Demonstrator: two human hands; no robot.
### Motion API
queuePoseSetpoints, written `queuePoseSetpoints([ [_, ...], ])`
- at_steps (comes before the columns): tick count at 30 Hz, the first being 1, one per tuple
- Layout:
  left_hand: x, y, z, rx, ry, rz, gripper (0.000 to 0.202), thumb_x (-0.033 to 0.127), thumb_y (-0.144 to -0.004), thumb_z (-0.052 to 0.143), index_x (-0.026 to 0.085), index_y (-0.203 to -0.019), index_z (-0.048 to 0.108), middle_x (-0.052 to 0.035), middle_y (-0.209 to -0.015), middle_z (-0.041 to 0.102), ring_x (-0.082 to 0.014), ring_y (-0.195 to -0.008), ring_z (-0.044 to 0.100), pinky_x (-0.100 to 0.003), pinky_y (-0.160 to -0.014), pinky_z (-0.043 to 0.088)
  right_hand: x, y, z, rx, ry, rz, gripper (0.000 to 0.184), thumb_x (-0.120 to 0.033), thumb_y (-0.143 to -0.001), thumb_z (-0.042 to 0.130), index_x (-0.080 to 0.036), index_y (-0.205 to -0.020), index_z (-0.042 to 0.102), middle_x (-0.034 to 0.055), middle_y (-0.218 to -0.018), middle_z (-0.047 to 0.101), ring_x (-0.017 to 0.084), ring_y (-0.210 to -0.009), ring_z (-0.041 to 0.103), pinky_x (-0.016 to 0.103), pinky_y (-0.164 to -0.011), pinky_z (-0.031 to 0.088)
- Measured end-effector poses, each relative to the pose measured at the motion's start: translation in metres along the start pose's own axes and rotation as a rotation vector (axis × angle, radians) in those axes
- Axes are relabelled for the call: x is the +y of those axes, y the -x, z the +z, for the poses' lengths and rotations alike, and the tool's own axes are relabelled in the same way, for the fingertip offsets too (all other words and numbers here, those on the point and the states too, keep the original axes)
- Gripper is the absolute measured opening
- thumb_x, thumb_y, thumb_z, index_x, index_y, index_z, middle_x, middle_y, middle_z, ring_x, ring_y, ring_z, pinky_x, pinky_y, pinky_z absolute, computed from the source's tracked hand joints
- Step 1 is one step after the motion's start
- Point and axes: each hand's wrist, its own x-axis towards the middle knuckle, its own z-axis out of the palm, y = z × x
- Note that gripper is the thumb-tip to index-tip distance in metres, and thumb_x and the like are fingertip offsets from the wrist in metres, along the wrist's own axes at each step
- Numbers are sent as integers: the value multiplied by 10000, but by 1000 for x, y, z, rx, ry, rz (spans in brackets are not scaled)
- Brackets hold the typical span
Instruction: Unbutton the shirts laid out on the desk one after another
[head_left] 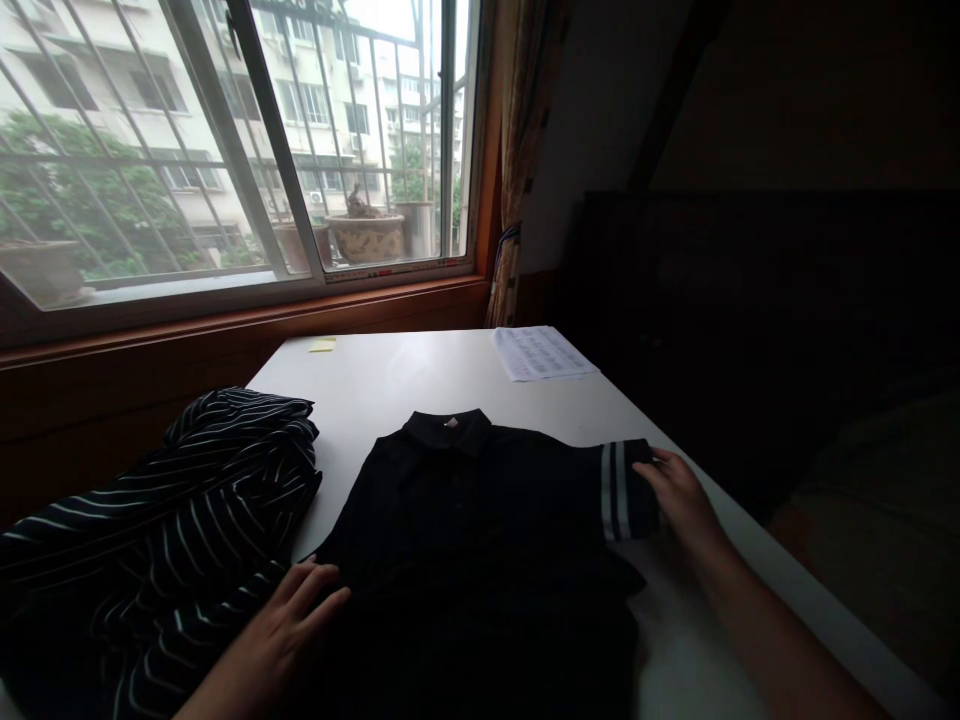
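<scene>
A black polo shirt [480, 540] lies flat on the white table [390, 375], collar toward the window. Its right sleeve ends in a cuff with two white stripes [616, 490]. My right hand [679, 495] rests at that cuff, fingers lying on the sleeve's end. My left hand [289, 620] lies flat with fingers spread on the shirt's left edge, beside a striped garment.
A black garment with thin white stripes [165, 530] is heaped at the table's left. A printed sheet of paper [541, 352] and a yellow sticky note [322, 345] lie near the far edge. A barred window [225, 140] is behind; dark furniture stands at the right.
</scene>
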Motion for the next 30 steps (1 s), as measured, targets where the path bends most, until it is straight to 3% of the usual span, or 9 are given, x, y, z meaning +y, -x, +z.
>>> queuePoseSetpoints([
  [3,8,-7,-30,-164,122,-50,601,-46,-770,469,326,-1224,593,-20,-1237,587,-212,-1102,566,-293,-918,547,-5,-6,0,63,153,-99,450,-346,-700,674,-217,-1123,589,47,-936,642,226,-777,634,381,-741,529],
  [6,20,-28,-57,-255,206,-75,466,14,-812,492,308,-1153,611,-25,-1127,617,-204,-975,602,-293,-816,562,-28,3,19,126,403,-459,369,-300,-771,604,-202,-1126,605,94,-1022,601,262,-895,595,458,-875,493],
  [9,26,-54,-66,-217,235,-82,429,33,-833,494,303,-1146,612,-32,-1130,619,-209,-975,609,-319,-816,560,-62,25,58,-70,439,-714,260,-241,-861,538,-215,-1102,630,108,-1031,607,277,-987,581,459,-947,464],
  [12,24,-87,-56,-142,249,-47,373,66,-876,503,283,-1154,623,-47,-1206,612,-217,-1075,596,-354,-917,542,-90,51,113,-516,338,-813,285,-189,-869,547,-254,-1129,644,80,-1108,604,217,-906,627,373,-853,527],
  [14,18,-112,-40,-96,230,-41,340,100,-898,518,267,-1172,632,-58,-1267,603,-235,-1166,565,-382,-974,522,-98,64,152,-710,302,-861,342,-172,-844,590,-256,-1173,632,74,-1142,600,212,-958,635,366,-883,527],
  [17,7,-148,-7,-15,142,-61,365,170,-928,534,232,-1281,603,-83,-1371,568,-277,-1330,458,-482,-1117,401,-95,72,201,-747,304,-854,411,-140,-825,611,-250,-1221,606,73,-1207,585,214,-1087,612,362,-957,504],
  [19,-1,-163,14,-3,90,-106,402,248,-965,519,200,-1363,549,-109,-1436,521,-290,-1380,409,-508,-1152,340,-86,73,221,-720,309,-825,430,-110,-830,588,-219,-1246,580,91,-1226,582,223,-1140,589,383,-1004,476],
  [23,-9,-166,37,-32,24,-180,480,343,-989,496,252,-1459,450,-97,-1544,400,-317,-1446,308,-560,-1162,271,-68,72,226,-663,300,-776,393,-98,-861,539,-181,-1245,549,104,-1202,596,226,-1159,572,405,-1046,441],
  [30,16,-133,33,-39,-14,-147,514,389,-994,475,297,-1493,392,-87,-1577,341,-337,-1467,245,-613,-1147,230,-60,89,197,-638,264,-716,335,-67,-840,516,-208,-1138,574,73,-1126,624,220,-1052,618,389,-967,476],
])
